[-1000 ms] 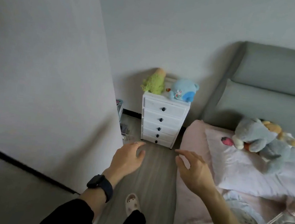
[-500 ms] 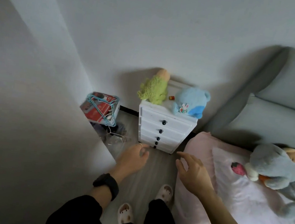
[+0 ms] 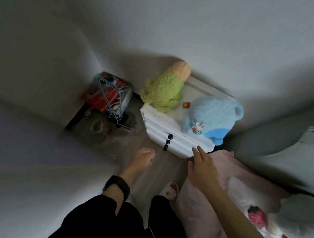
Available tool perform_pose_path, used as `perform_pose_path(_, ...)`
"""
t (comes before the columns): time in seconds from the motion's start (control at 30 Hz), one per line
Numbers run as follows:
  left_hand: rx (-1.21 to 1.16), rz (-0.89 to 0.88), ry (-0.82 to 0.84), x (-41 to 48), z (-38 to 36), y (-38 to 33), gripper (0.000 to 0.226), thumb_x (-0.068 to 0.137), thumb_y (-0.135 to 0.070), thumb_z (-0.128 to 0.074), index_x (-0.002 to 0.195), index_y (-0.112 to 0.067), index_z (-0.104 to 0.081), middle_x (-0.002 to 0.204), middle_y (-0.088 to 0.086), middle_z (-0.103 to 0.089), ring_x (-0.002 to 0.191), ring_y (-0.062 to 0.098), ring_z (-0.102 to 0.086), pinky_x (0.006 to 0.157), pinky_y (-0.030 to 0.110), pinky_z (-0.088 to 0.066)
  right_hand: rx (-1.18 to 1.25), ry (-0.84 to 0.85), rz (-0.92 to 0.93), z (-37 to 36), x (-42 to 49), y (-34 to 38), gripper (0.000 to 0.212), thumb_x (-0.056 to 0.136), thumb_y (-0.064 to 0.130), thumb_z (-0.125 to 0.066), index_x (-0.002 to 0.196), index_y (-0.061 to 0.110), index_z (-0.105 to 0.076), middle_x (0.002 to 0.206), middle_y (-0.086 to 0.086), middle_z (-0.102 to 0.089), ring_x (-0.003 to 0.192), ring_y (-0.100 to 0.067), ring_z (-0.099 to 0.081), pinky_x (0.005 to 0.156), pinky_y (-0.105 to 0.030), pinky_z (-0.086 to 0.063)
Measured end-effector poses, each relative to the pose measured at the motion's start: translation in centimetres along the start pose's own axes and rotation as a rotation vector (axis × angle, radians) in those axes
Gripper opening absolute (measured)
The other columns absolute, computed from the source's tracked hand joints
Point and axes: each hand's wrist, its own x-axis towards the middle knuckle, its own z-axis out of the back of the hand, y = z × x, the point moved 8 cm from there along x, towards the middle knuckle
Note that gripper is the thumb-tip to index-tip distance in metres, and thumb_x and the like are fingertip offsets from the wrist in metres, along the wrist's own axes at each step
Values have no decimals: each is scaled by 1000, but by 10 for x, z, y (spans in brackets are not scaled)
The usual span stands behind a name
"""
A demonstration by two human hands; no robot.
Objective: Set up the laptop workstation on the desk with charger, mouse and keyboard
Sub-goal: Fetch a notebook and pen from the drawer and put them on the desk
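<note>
The whole frame is dim and smeared, most of all at the edges, so much of it is hard to read. Where the laptop, charger, mouse and keyboard are I cannot tell from this view. In the middle stands a white chest of drawers (image 3: 163, 125); its lower drawers are foreshortened, and only a column of dark knobs (image 3: 169, 136) marks them. On its top lie a green plush toy (image 3: 164, 94) and a blue plush toy (image 3: 210, 113), with a small red and yellow thing (image 3: 186, 104) between them that is too small to name. To the left of the chest, in the corner, a red box (image 3: 103, 94) is draped with pale blue hangers (image 3: 117, 102); the dark clutter on the floor (image 3: 157, 170) below it is blurred beyond telling. At the lower right, a grey plush toy (image 3: 302, 219) on the pink bed (image 3: 200, 213) is cut by the frame edge. My left hand (image 3: 143, 157) hangs low in the centre over the floor, watch (image 3: 117, 186) on the wrist, its fingers loosely curled and holding nothing. My right hand (image 3: 202, 169) reaches up from the lower right, its fingers straight and slightly spread and nothing in it. The fingertips (image 3: 198, 149) overlap the lower right corner of the chest's front, though I cannot tell whether they touch it. One slipper (image 3: 170, 191) shows between my arms; my dark trousers hide the rest.
</note>
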Motion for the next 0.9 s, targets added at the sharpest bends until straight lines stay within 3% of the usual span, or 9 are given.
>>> perform_pose_path(0.03, -30, 36, 5, 8, -7, -2, 16, 95, -16, -55, 80, -21, -55, 91, 6, -56, 94, 20, -54, 76, 27, -53, -31, 5, 8, -1, 10, -4, 58, 105, 29, -40, 158, 15, -23, 168, -5, -17, 153, -26, -18, 121, -40, -21)
perform_pose_path(0.1, -136, 129, 12, 27, -19, -1, 8, 100, -17, -51, 97, -18, -57, 93, 2, -59, 93, 21, -57, 62, 21, -49, -104, 11, 15, -3, 29, -11, 62, 105, 28, -37, 160, 16, -12, 169, -3, -6, 155, -23, -7, 123, -41, -15)
perform_pose_path(0.2, -307, 262, 18, 57, -38, 2, 17, 101, -27, -49, 115, -20, -56, 106, -1, -64, 98, 20, -61, 80, 32, -45, -168, 58, 23, -15, 49, -20, 69, 104, 25, -35, 160, 16, 4, 169, -1, 9, 156, -21, 7, 125, -45, -9)
perform_pose_path(0.33, -460, 352, 40, 93, -64, 1, 17, 101, -29, -49, 112, -19, -58, 111, 1, -64, 102, 20, -62, 95, 40, -47, -136, 62, -15, -38, 53, -31, 87, 95, 14, -49, 160, 18, 7, 168, 4, 14, 156, -17, 9, 123, -52, -18)
perform_pose_path(0.57, -581, 374, 37, 135, -90, -5, 12, 99, -23, -50, 93, -18, -59, 84, 1, -63, 72, 15, -60, 71, 31, -48, -126, 95, -34, -49, 61, -38, 84, 97, 19, -44, 159, 24, 12, 166, 10, 23, 154, -12, 17, 121, -53, -17)
perform_pose_path(0.67, -647, 368, 24, 140, -96, 0, 8, 99, -16, -49, 95, -19, -54, 73, 1, -57, 56, 13, -53, 60, 27, -43, -137, 117, -41, -50, 60, -40, 86, 97, 23, -46, 159, 24, 14, 165, 11, 25, 153, -11, 18, 121, -53, -17)
perform_pose_path(0.77, -670, 387, 27, 136, -99, 8, 7, 99, -14, -50, 97, -18, -55, 74, 2, -54, 57, 13, -49, 67, 30, -49, -162, 122, -58, -48, 61, -39, 89, 97, 33, -49, 159, 22, 14, 166, 9, 25, 154, -13, 18, 121, -55, -18)
perform_pose_path(0.9, -644, 390, -36, 127, -93, 24, 14, 98, -17, -55, 111, -16, -60, 77, 0, -58, 65, 13, -48, 87, 38, -53, -174, 167, -80, -52, 61, -33, 92, 98, 44, -47, 158, 20, 18, 164, 8, 29, 153, -15, 22, 123, -53, -13)
